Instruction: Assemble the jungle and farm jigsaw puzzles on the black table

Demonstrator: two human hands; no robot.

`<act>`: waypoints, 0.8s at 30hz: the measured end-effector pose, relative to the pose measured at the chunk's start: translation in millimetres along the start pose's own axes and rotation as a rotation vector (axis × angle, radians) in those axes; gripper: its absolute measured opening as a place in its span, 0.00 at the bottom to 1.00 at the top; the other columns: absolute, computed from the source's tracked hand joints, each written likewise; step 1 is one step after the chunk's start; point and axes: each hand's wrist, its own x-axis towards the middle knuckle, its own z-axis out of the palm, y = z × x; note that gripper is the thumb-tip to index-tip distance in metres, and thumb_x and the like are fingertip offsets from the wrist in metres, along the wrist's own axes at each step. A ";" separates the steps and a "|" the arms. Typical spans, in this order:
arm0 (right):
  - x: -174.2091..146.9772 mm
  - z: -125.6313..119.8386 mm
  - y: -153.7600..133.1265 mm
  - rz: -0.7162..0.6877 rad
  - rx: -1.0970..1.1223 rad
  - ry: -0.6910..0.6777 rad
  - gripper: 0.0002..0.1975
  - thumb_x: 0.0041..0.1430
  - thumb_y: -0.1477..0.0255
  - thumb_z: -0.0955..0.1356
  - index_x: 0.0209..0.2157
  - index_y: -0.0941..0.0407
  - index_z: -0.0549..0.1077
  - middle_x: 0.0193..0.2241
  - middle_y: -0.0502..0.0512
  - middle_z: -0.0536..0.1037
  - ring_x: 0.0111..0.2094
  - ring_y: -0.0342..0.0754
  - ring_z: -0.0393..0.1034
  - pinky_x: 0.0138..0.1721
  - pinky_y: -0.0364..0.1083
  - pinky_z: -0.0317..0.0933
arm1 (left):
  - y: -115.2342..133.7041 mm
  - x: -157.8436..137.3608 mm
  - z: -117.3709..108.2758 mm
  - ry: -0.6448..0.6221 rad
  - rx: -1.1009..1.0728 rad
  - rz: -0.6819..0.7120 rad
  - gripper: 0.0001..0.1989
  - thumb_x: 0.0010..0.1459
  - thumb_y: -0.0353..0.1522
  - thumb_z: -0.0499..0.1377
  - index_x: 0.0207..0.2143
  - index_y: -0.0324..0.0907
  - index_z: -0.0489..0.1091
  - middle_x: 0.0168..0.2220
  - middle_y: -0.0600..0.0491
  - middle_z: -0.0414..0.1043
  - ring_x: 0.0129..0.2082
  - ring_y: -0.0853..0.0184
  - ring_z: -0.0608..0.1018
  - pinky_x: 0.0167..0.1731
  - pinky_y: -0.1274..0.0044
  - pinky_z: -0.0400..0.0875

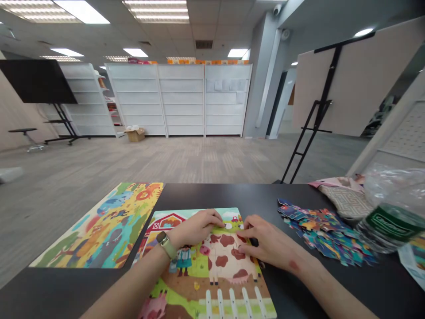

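Observation:
A farm jigsaw puzzle (186, 277) with a spotted cow, a red barn and a white fence lies flat on the table in front of me. My left hand (202, 227), with a watch (167, 244) on its wrist, rests over the upper middle of it, fingers stretched and fingertips on the picture near the sheep. At the right edge, my right hand (265, 241) has its fingers apart, with fingertips touching the puzzle by the cow's back. I see no piece lifted in either hand; what lies beneath the fingers is hidden.
Left of it lies another animal puzzle (109, 230). A heap of loose puzzle pieces (327, 230) sits to the right, beside a clear bottle with a green label (387, 228) and a patterned pouch (345, 199). The black table's (212, 195) far edge lies beyond the puzzle.

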 end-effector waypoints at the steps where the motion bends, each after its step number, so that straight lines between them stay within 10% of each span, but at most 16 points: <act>1: 0.0 -0.5 2.5 -0.031 0.006 0.000 0.11 0.61 0.60 0.69 0.37 0.50 0.82 0.39 0.54 0.74 0.42 0.51 0.69 0.43 0.47 0.61 | -0.9 -0.6 -2.1 -0.016 -0.019 0.009 0.25 0.55 0.18 0.49 0.47 0.45 0.77 0.49 0.51 0.74 0.49 0.64 0.76 0.53 0.74 0.69; 14: 4.1 4.0 8.3 -0.106 0.020 0.027 0.11 0.60 0.60 0.70 0.34 0.53 0.81 0.42 0.56 0.78 0.43 0.52 0.71 0.45 0.49 0.65 | -2.8 -0.7 0.1 0.000 -0.003 0.023 0.28 0.49 0.16 0.47 0.46 0.42 0.77 0.48 0.50 0.74 0.47 0.64 0.76 0.51 0.75 0.70; 20: 7.1 19.3 4.7 -0.089 -0.006 0.293 0.30 0.69 0.60 0.58 0.68 0.57 0.56 0.68 0.65 0.54 0.68 0.58 0.49 0.66 0.58 0.50 | -13.8 1.5 5.8 0.136 -0.082 -0.017 0.22 0.52 0.19 0.47 0.42 0.41 0.75 0.42 0.51 0.76 0.43 0.65 0.77 0.48 0.74 0.70; 24: 13.0 37.4 -11.8 -0.145 -0.023 -0.038 0.39 0.67 0.52 0.59 0.71 0.56 0.44 0.71 0.62 0.44 0.71 0.62 0.37 0.69 0.63 0.38 | -29.2 11.1 13.2 0.443 -0.217 -0.224 0.16 0.50 0.20 0.48 0.36 0.41 0.70 0.38 0.53 0.75 0.39 0.67 0.75 0.42 0.76 0.72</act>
